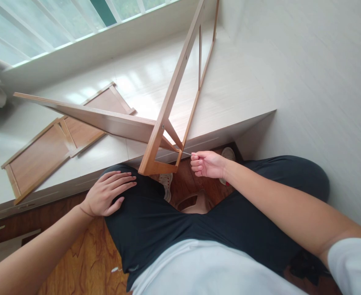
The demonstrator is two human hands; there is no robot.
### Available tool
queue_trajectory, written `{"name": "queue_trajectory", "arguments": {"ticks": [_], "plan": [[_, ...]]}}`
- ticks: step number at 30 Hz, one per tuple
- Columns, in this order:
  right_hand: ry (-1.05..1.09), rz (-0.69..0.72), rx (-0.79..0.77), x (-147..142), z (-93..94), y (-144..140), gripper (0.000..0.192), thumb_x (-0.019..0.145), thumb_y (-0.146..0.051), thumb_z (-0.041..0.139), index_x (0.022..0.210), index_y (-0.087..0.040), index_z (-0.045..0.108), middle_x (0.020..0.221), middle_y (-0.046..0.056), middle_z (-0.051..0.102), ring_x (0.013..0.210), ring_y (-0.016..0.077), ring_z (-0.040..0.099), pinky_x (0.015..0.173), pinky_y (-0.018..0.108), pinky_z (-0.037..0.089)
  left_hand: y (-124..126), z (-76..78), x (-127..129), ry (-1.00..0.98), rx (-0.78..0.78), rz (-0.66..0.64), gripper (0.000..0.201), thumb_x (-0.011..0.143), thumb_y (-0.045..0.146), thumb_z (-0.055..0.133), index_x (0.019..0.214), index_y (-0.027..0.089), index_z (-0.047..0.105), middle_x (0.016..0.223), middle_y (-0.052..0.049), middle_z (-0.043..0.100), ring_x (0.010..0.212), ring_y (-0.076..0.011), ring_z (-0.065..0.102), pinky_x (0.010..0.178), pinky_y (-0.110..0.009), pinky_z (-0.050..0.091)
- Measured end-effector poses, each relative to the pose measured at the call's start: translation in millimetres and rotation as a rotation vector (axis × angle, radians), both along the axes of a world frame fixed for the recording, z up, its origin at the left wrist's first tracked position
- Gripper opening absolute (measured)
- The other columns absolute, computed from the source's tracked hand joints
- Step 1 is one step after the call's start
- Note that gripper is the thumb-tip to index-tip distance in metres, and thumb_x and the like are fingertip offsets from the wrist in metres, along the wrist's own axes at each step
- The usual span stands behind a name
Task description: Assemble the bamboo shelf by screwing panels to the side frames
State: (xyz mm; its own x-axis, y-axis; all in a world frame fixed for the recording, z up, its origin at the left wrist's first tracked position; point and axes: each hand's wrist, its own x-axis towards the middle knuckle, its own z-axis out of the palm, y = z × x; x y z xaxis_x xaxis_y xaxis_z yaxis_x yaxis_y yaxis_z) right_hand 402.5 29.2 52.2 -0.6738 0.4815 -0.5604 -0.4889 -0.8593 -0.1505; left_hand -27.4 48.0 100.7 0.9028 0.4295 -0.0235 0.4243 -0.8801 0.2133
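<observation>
My right hand [207, 164] is closed on a thin metal hex key [186, 153], whose far end meets the lower part of a wooden frame [176, 88]. Most of the tool is hidden in the fingers. The frame stands tilted at the ledge's front edge, and a long wooden board [107, 119] runs leftward from its lower end. On my left thigh, my left hand [107, 192] lies flat with fingers stretched out, holding nothing. The frame's lower corner is just right of that hand, apart from it.
Two framed wooden panels, the nearer panel [39, 157] and farther panel [107, 98], lie on the pale ledge [244, 78]. A window [60, 20] is behind. Between my legs shows a brown stool [195, 203]. A wall [328, 82] rises at right.
</observation>
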Motion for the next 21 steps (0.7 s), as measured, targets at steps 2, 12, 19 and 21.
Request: {"name": "queue_trajectory", "arguments": {"ticks": [2,12,19,21], "plan": [[-0.017,0.005,0.005,-1,0.6,0,0.035,0.107,-0.029,0.041,0.073,-0.021,0.04,0.057,-0.007,0.03,0.05,0.012,0.034,0.053,0.024,0.034,-1,0.5,1,-0.003,0.006,-0.003,0.056,0.088,0.033,0.049,0.143,0.028,0.056,0.14,-0.006,0.069,0.13,-0.0298,0.063,0.118,-0.049,0.037],[-0.358,0.009,0.267,-10,-6.2,-3,0.036,0.102,-0.035,0.047,0.069,-0.022,0.042,0.056,-0.004,0.039,0.05,0.0128,0.037,0.053,0.025,0.034,-3,2.0,2,0.017,0.004,0.012,0.052,0.089,0.033,0.047,0.139,0.025,0.059,0.14,-0.007,0.069,0.131,-0.0291,0.062,0.12,-0.048,0.035],[-0.455,-0.019,0.359,-12,-7.6,-4,0.038,0.101,-0.033,0.049,0.065,-0.021,0.044,0.054,-0.003,0.042,0.048,0.0121,0.039,0.052,0.025,0.034,1,-0.1,0,-0.001,0.02,-0.024,0.055,0.088,0.033,0.048,0.142,0.026,0.057,0.14,-0.006,0.069,0.128,-0.0287,0.064,0.119,-0.047,0.037],[-0.47,-0.026,0.377,-12,-8.0,-4,0.038,0.1,-0.034,0.053,0.065,-0.021,0.045,0.053,-0.003,0.043,0.048,0.0118,0.039,0.052,0.025,0.034,4,-2.2,-3,0.015,0.014,-0.037,0.056,0.087,0.034,0.05,0.143,0.027,0.058,0.141,-0.006,0.069,0.125,-0.0285,0.065,0.119,-0.047,0.036]]}}
